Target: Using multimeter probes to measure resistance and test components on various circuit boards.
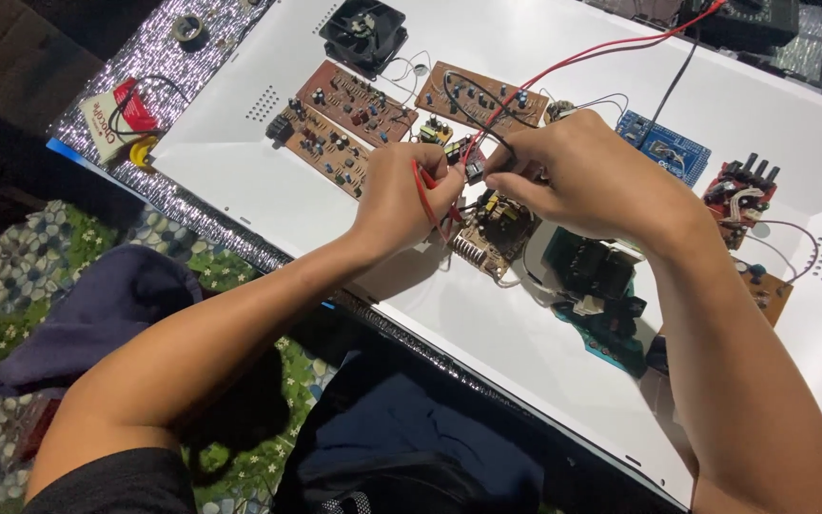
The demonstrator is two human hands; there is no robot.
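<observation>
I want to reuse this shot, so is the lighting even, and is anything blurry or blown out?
Head view: uneven. The white panel is bright but not blown out, the floor side dark. Left hand and right hand look sharp and cast soft shadows; the black fan is slightly soft.

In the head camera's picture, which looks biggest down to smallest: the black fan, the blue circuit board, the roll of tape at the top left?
1. Black fan
2. Blue circuit board, only slightly smaller than the fan, so that order is unsure
3. Roll of tape, clearly smallest

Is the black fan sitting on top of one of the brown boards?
No. The black fan lies on the white panel, apart from the brown boards.
</observation>
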